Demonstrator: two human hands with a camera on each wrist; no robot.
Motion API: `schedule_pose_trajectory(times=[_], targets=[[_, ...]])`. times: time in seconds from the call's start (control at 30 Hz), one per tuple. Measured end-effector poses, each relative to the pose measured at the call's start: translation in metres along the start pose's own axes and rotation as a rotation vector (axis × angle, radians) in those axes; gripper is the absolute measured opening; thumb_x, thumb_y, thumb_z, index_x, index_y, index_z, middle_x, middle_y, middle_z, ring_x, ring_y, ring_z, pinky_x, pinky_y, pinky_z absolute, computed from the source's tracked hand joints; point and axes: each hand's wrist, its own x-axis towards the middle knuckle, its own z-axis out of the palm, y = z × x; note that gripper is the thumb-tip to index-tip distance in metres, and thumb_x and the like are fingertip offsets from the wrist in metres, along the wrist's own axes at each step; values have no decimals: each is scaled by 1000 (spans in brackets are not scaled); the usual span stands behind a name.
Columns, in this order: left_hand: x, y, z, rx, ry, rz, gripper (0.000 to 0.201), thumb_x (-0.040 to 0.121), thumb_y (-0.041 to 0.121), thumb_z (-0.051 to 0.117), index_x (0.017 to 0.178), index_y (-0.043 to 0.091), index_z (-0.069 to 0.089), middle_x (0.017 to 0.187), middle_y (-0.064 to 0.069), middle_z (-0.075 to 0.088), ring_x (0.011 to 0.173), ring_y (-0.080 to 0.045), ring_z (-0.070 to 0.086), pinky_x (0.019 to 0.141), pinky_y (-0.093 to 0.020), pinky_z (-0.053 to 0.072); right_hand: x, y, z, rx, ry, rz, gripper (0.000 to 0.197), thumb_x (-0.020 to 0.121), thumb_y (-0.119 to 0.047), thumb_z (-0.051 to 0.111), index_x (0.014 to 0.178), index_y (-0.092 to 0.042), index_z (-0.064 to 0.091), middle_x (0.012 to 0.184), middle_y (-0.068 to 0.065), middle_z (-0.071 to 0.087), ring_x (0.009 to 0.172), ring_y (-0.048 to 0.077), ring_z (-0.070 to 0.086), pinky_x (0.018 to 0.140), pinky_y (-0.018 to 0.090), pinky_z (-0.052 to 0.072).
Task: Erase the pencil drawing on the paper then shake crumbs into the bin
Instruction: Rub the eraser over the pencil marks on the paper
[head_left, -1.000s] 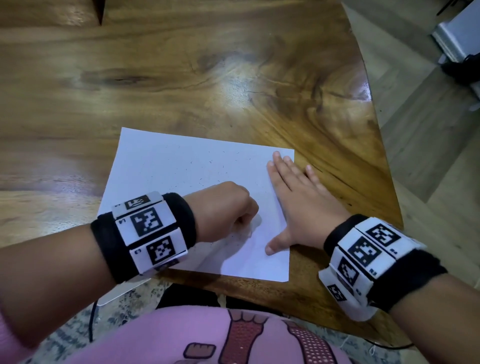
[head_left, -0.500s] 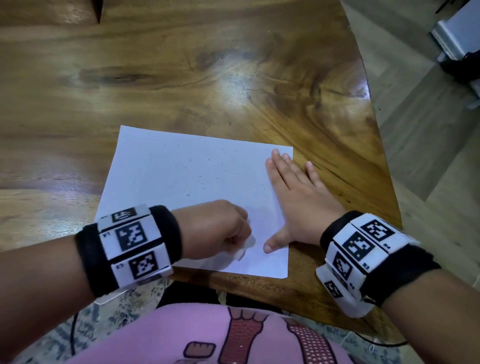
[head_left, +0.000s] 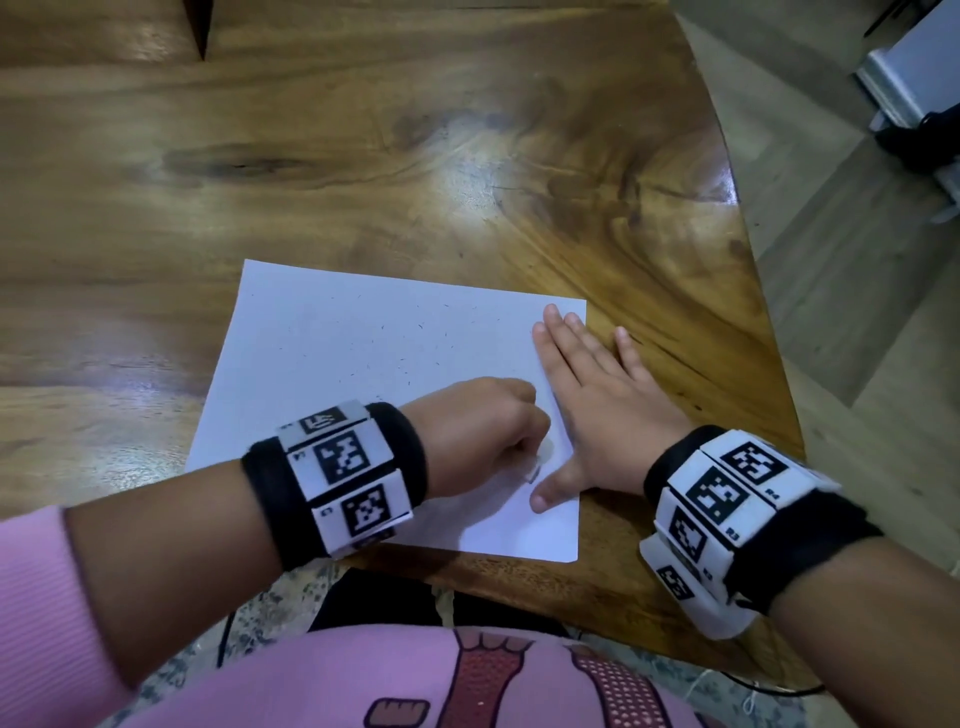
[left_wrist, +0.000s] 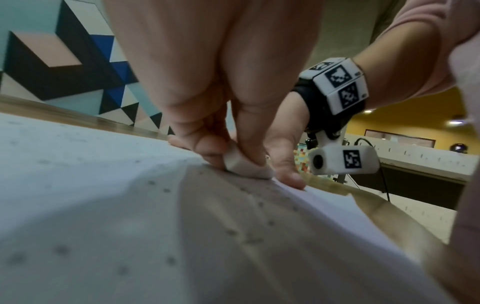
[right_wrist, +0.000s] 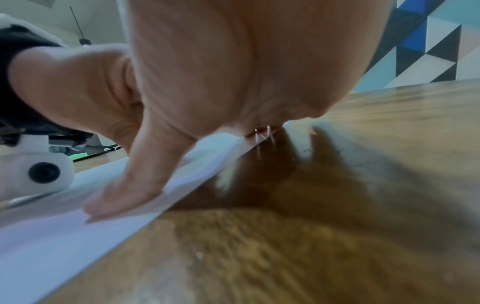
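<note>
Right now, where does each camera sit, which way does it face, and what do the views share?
Head: looks down at the paper on the table; both forearms show.
Left wrist: low over the paper, facing along the left hand, whose grip pinches the eraser.
Right wrist: low at the paper's edge, under the right hand, which presses flat.
Shared: paper in all; each wrist view shows the other hand.
</note>
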Motion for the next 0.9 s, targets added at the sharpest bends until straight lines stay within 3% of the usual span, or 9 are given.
schedule_pose_trajectory(times=[0.07, 0.2, 0.37, 0.47, 0.53, 0.6, 0.73, 0.8, 0.9], targets=[[-8, -1, 3, 2, -47, 35, 13, 80, 14, 54, 74, 9, 63, 81, -7, 57, 70, -24, 55, 62, -33, 44, 0, 0, 0, -1, -1, -1, 149, 49, -78, 66, 141, -13, -32, 147, 2, -42, 136, 14, -35, 113, 47, -18], [-16, -6, -1, 33, -278, 5, 14, 79, 7, 55, 83, 14, 65, 86, 1, 54, 73, -15, 51, 65, -26, 41, 0, 1, 0, -10, 9, -5, 149, 49, -79, 66, 141, -13, -32, 147, 1, -41, 136, 14, -34, 113, 46, -20], [16, 1, -9, 2, 47, 27, 7, 77, 5, 57, 71, 1, 60, 74, 2, 44, 68, -15, 43, 57, -19, 30, -1, 2, 1, 34, 29, -16, 148, 49, -77, 67, 142, -16, -31, 148, -2, -40, 136, 11, -35, 112, 43, -21], [6, -5, -8, 19, -28, 23, 8, 78, 9, 58, 73, 6, 62, 79, -7, 57, 69, -18, 49, 61, -23, 35, -1, 2, 1, 53, 44, -13, 147, 49, -75, 69, 143, -18, -28, 149, -3, -38, 137, 12, -33, 113, 42, -19], [-9, -7, -3, 11, -138, 31, 8, 79, 10, 57, 73, 10, 63, 82, -6, 59, 71, -20, 53, 65, -32, 43, 0, 1, 2, 61, 51, -7, 148, 48, -74, 70, 143, -18, -28, 149, -3, -37, 137, 12, -34, 114, 42, -18], [-15, -5, 1, 24, -196, 38, 8, 79, 8, 55, 75, 11, 62, 84, -5, 58, 72, -20, 54, 66, -33, 45, 1, 1, 3, 63, 54, -15, 148, 48, -73, 71, 143, -17, -28, 149, -2, -38, 137, 12, -34, 115, 41, -18], [3, -9, -10, 15, -98, -1, 6, 77, 8, 60, 80, 11, 65, 87, -7, 63, 78, -22, 57, 70, -28, 43, 3, 6, -3, 122, 68, -35, 140, 56, -64, 74, 146, -15, -21, 152, -2, -32, 139, 11, -28, 114, 30, -15], [11, -14, -18, -8, -12, -62, 6, 77, 16, 65, 78, 11, 64, 83, -5, 60, 77, -21, 55, 65, -23, 38, 2, 10, -7, 176, 98, -14, 128, 65, -57, 74, 148, -15, -13, 155, -2, -26, 142, 11, -22, 114, 25, -9], [11, -17, -19, -52, -1, -129, 17, 77, 26, 67, 77, 11, 61, 76, 2, 51, 73, -18, 51, 61, -14, 32, -4, 11, -6, 227, 115, -7, 110, 76, -53, 66, 149, -17, -9, 155, -5, -23, 142, 9, -19, 114, 24, -4]])
